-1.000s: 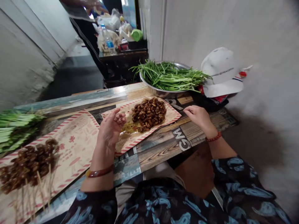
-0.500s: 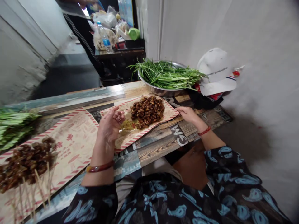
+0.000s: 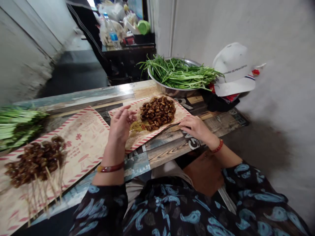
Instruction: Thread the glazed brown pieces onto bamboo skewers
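A patterned paper sheet [image 3: 120,113] with a red-and-white striped border lies in front of me. Glossy brown pupa-like pieces [image 3: 157,113] are heaped on it, with yellowish oily liquid at their left. Over the sheet's left side, my left hand [image 3: 120,126] is raised, fingers loosely bent and apart, with nothing visible in it. My right hand [image 3: 194,127] is at the sheet's near right edge, its fingertips drawn together on the paper. To the left, a second paper sheet [image 3: 86,144] carries brown pieces threaded on thin wooden skewers [image 3: 36,160].
Behind the heap stands a metal basin [image 3: 169,91] full of long green stalks [image 3: 182,73]. A white cap [image 3: 232,68] sits to its right, by the wall. More greens [image 3: 19,126] lie far left. A person's dark-trousered leg [image 3: 86,29] shows beyond the wooden-patterned table [image 3: 162,154].
My right hand has shifted from the sheet's right corner toward me and left along its near edge. My left hand stays raised over the left side. The view has tilted slightly.
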`<state>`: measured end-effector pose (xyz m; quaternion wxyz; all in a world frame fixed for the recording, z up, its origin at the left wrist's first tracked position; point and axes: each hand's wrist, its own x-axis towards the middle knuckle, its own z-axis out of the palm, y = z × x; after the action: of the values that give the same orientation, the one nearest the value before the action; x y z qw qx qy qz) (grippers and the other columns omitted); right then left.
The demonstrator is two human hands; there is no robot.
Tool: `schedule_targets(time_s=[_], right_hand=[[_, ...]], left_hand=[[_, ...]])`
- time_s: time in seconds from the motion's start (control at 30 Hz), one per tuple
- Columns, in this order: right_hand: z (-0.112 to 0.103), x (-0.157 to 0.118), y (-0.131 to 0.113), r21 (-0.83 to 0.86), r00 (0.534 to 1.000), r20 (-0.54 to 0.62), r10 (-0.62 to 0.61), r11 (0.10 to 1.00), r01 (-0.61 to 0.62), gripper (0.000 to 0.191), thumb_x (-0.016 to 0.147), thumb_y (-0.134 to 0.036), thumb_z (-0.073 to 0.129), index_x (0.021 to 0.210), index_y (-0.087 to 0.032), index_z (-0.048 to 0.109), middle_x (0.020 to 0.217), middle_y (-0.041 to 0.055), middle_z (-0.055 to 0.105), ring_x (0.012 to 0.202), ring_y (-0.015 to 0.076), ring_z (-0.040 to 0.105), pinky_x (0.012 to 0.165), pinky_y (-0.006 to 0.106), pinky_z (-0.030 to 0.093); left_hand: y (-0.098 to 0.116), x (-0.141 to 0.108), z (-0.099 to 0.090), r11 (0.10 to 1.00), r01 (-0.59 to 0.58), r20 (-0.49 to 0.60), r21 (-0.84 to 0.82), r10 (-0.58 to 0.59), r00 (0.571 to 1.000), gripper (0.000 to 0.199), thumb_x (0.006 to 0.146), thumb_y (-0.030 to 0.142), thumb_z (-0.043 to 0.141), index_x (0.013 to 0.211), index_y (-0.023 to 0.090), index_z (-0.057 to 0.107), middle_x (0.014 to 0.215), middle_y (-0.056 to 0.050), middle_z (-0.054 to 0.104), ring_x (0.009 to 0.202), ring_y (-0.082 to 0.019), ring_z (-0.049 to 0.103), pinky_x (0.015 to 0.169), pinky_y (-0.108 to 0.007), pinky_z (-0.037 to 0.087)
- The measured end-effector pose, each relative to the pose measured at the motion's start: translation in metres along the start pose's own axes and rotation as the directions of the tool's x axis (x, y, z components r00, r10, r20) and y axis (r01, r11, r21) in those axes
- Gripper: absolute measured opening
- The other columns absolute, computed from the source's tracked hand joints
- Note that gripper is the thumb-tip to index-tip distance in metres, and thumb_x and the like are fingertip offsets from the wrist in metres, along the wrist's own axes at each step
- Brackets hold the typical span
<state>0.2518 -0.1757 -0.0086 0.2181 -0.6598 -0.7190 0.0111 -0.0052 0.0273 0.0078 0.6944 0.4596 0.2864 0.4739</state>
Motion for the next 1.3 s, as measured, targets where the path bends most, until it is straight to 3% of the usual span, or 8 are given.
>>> schedule_targets(time_s=[0.13,0.2,0.3,0.5,0.73,0.9,1.1,1.3], right_hand=[[0.019,0.008,-0.015,-0.045,0.997,-0.03,-0.077,0.996,0.076,0.015,0.092,-0.022,0.056,0.094,-0.021,0.071,0.096,0.008,0.069,0.093,0.0212,0.06,0.086,0.035,0.041],[0.028,0.01,-0.015,-0.048,0.992,-0.076,-0.102,0.994,0.098,0.015,0.092,-0.021,0.055,0.089,-0.021,0.07,0.092,0.0076,0.068,0.09,0.0208,0.06,0.083,0.034,0.043],[0.033,0.012,-0.016,-0.088,0.984,-0.098,-0.149,0.986,0.141,0.023,0.095,-0.018,0.049,0.081,-0.021,0.067,0.087,0.0069,0.065,0.084,0.0194,0.058,0.078,0.031,0.044],[0.029,0.016,-0.023,-0.179,0.97,-0.108,-0.216,0.964,0.195,0.027,0.097,-0.016,0.042,0.08,-0.021,0.063,0.087,0.0071,0.064,0.083,0.0187,0.06,0.076,0.03,0.045],[0.041,0.016,-0.018,-0.18,0.947,-0.233,-0.222,0.967,0.182,0.022,0.096,-0.016,0.04,0.095,-0.019,0.062,0.089,0.0091,0.068,0.088,0.0219,0.063,0.082,0.036,0.048],[0.046,0.011,-0.013,-0.149,0.929,-0.278,-0.245,0.966,0.21,0.024,0.093,-0.012,0.039,0.1,-0.018,0.062,0.093,0.0107,0.069,0.09,0.0235,0.064,0.084,0.039,0.05],[0.044,0.006,-0.011,-0.013,0.938,-0.297,-0.177,0.983,0.181,0.021,0.092,-0.012,0.042,0.106,-0.019,0.057,0.093,0.0095,0.067,0.086,0.0223,0.064,0.08,0.039,0.054],[0.044,0.001,-0.006,0.139,0.956,-0.261,-0.133,0.975,0.174,0.032,0.089,-0.01,0.043,0.118,-0.02,0.051,0.102,0.0098,0.067,0.093,0.0231,0.066,0.083,0.04,0.056]], left_hand=[[-0.005,-0.016,0.01,0.906,-0.223,0.085,0.361,0.206,0.975,0.026,0.075,0.031,0.072,0.098,0.018,0.07,0.089,-0.004,0.071,0.078,-0.014,0.063,0.079,-0.027,0.051],[-0.009,-0.023,0.016,0.758,-0.361,0.234,0.543,0.277,0.932,0.02,0.079,0.029,0.068,0.096,0.019,0.071,0.092,-0.005,0.071,0.086,-0.017,0.064,0.083,-0.031,0.05],[-0.012,-0.032,0.025,0.565,-0.521,0.428,0.64,0.301,0.852,0.021,0.085,0.026,0.062,0.103,0.02,0.069,0.094,-0.006,0.07,0.088,-0.019,0.063,0.085,-0.035,0.049],[-0.013,-0.048,0.046,0.283,-0.678,0.649,0.678,0.204,0.733,0.021,0.092,0.031,0.054,0.103,0.021,0.068,0.104,-0.007,0.068,0.098,-0.02,0.059,0.09,-0.036,0.044],[-0.025,-0.061,0.076,-0.079,-0.726,0.727,0.683,-0.022,0.686,0.022,0.093,0.035,0.05,0.093,0.02,0.067,0.103,-0.005,0.066,0.1,-0.022,0.052,0.088,-0.041,0.036],[-0.039,-0.06,0.084,-0.099,-0.725,0.726,0.681,-0.038,0.687,0.023,0.094,0.033,0.047,0.094,0.022,0.067,0.104,-0.004,0.065,0.099,-0.021,0.051,0.088,-0.04,0.035],[-0.043,-0.06,0.089,-0.12,-0.708,0.708,0.696,-0.049,0.704,0.023,0.094,0.034,0.049,0.094,0.021,0.068,0.101,-0.004,0.066,0.097,-0.021,0.052,0.087,-0.039,0.037],[-0.05,-0.063,0.095,-0.093,-0.739,0.74,0.667,-0.032,0.672,0.023,0.094,0.034,0.049,0.1,0.021,0.067,0.107,-0.003,0.065,0.1,-0.02,0.052,0.089,-0.039,0.037]])
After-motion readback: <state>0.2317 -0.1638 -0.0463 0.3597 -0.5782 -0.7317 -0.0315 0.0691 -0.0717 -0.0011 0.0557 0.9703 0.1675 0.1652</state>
